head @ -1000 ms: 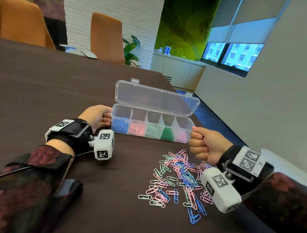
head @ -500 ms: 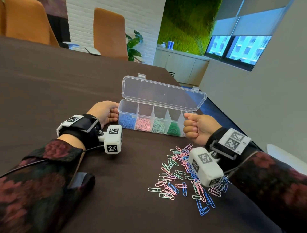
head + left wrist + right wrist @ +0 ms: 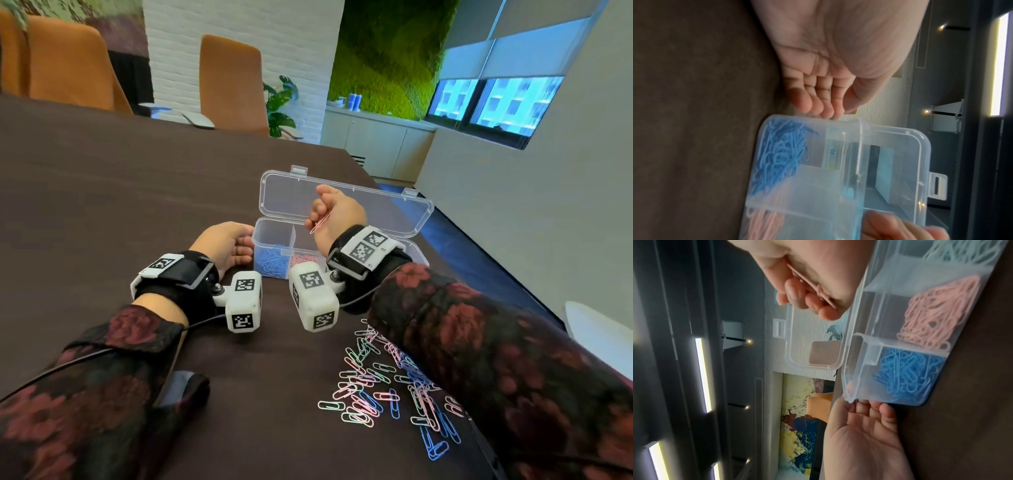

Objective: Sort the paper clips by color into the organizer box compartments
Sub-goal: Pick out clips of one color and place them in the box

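Since the earlier head frames the right hand [image 3: 337,212] has travelled from the right end of the organizer box [image 3: 274,236] to above its left half, and its closed fist has changed to a fingertip pinch.

Head view: right grip holds one pink paper clip [image 3: 320,222] between thumb and fingers, hanging over the pink compartment [image 3: 303,260]. Left hand [image 3: 227,245] rests against the box's left end wall, fingers relaxed, steadying it. Blue compartment [image 3: 274,263] holds a good layer of blue clips. The other compartments are hidden behind the right wrist. The lid stands open behind. On the bench [image 3: 102,205] near the right forearm lies the unsorted pile [image 3: 387,383], a mix of pink, blue and pale green clips.

Left wrist view: left fingers [image 3: 813,104] lie straight against the box end; a small green speck shows at their tips, too small to identify. Blue clips [image 3: 779,154] are piled just inside the wall.

Right wrist view: the pink clip [image 3: 809,285] lies across the curled fingertips, above the box's back rim. The pink heap [image 3: 931,313] and blue heap [image 3: 906,374] sit in adjoining compartments; a paler heap shows further along.

Judgement: sorting is partly done. This clip is not yet released, and several dozen clips remain on the bench.
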A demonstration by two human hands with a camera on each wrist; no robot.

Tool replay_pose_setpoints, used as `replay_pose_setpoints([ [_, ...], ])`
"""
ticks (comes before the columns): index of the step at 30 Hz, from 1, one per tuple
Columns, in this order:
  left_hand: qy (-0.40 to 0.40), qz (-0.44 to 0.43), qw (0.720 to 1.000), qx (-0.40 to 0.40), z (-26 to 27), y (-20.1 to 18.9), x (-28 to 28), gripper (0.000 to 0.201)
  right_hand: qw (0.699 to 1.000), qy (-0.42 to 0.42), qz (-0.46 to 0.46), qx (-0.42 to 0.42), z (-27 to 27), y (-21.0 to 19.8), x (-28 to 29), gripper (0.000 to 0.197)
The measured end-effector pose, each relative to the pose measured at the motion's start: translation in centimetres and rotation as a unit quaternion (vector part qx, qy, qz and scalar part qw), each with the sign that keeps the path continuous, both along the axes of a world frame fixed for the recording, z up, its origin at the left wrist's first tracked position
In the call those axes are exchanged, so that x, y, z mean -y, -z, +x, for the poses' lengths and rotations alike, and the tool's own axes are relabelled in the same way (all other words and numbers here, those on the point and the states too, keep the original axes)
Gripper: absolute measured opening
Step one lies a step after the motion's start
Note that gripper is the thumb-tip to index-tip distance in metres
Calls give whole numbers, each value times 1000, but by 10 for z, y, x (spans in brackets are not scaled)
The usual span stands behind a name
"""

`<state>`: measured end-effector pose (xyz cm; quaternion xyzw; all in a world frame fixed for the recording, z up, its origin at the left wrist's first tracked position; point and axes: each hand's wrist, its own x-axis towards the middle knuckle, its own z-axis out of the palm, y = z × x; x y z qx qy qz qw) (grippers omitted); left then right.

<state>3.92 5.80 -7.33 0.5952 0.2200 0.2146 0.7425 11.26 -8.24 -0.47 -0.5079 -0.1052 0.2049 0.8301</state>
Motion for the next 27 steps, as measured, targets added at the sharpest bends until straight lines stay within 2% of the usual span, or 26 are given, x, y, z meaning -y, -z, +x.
replay_pose_setpoints([
  [6,8,4,1000,3,0,-1,0,11,995,38,-72,56,12,14,-10,32],
  [8,9,6,1000,3,0,-2,0,11,994,37,-62,76,13,13,-7,32],
  [12,7,7,1000,-1,0,-2,0,12,994,10,-41,96,11,-1,15,31],
  [14,4,5,1000,-3,0,-2,-1,14,988,-19,-73,133,12,-9,35,31],
  [16,3,4,1000,-3,0,-2,-2,13,970,-55,-133,197,14,-14,61,31],
  [18,3,4,1000,-4,0,-1,-3,9,932,-91,-225,268,14,-16,90,32],
  [20,3,8,1000,-8,1,0,-4,9,876,-134,-334,322,16,-14,120,30],
  [22,3,10,1000,-12,1,0,-3,9,790,-191,-449,371,17,-9,148,25],
  [25,4,13,1000,-16,1,0,-3,10,626,-237,-600,438,23,5,177,17],
  [26,4,14,1000,-17,1,0,-2,10,593,-239,-628,444,25,11,183,16],
  [27,4,15,1000,-18,1,0,-2,10,576,-242,-646,439,26,15,187,18],
])
